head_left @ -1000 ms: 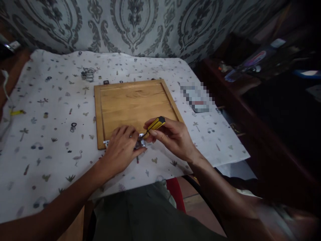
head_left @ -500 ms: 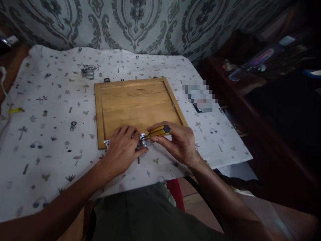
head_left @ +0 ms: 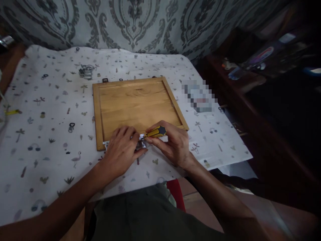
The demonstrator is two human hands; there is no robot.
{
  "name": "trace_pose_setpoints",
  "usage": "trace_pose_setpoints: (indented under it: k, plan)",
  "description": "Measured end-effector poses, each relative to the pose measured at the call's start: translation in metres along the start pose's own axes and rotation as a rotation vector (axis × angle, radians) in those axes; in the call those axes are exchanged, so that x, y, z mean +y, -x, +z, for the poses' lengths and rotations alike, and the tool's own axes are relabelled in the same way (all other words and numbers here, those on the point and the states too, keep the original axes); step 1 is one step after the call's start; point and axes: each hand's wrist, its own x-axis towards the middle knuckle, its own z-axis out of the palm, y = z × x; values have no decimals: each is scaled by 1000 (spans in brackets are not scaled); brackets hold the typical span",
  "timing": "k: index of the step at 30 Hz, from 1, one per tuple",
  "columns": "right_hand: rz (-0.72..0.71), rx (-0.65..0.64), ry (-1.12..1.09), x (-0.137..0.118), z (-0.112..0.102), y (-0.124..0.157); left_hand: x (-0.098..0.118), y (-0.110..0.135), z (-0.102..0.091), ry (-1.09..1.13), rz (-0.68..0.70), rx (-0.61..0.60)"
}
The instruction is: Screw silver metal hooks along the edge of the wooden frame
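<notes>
A wooden framed panel (head_left: 135,103) lies flat on the patterned cloth. Along its near edge sits a silver metal fitting (head_left: 143,144), with a plate (head_left: 106,144) showing left of my fingers; the middle is hidden under my hand. My left hand (head_left: 122,147) is curled over the fitting, thumb below, keeping it against the frame. In my right hand (head_left: 173,144) is a yellow and black screwdriver (head_left: 156,132), gripped by its handle and tilted. Its tip points left at the fitting's right plate; exact contact is too small to tell.
Several metal pieces (head_left: 86,71) lie at the cloth's back left. A blurred-out flat object (head_left: 199,96) is right of the panel. A yellow item (head_left: 12,112) sits far left. Beyond the right table edge are a dark red wooden piece (head_left: 240,97) and a clear bottle (head_left: 260,57).
The screwdriver and my right hand have shifted slightly left, and the handle has turned a little in my fingers. My left hand stays on the fitting. The view has moved slightly.
</notes>
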Motion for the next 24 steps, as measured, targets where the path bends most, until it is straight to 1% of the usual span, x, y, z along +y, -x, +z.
trace_pose_setpoints:
  k: [3, 9, 12, 14, 15, 16, 19, 20, 21, 22, 24]
  plan:
    - [18, 13, 16, -2, 2, 0, 0, 0, 1, 1, 7, 11]
    - [-3, 62, 54, -3, 4, 0, -1, 1, 2, -22, 13, 29]
    - [1, 48, 30, -3, 3, 0, -1, 1, 2, -24, 18, 31]
    - [25, 55, -27, -4, 1, 1, -1, 1, 2, -17, 14, 32]
    - [46, 93, -78, -5, 0, 1, -2, 1, 2, -12, 14, 33]
    - [68, 167, -142, -6, -2, 1, -2, 1, 1, -8, 16, 35]
    - [116, 511, -353, -8, -9, -2, -3, 2, 1, -9, 29, 36]
    - [117, 601, -408, -8, -11, -3, -3, 2, 0, -12, 33, 34]
    - [119, 659, -448, -6, -14, -4, -3, 2, 0, -17, 34, 29]
    - [132, 681, -477, -3, -15, -4, -3, 2, 0, -20, 32, 25]
    - [188, 661, -502, 5, -18, -2, -2, 1, 0, -21, 25, 9]
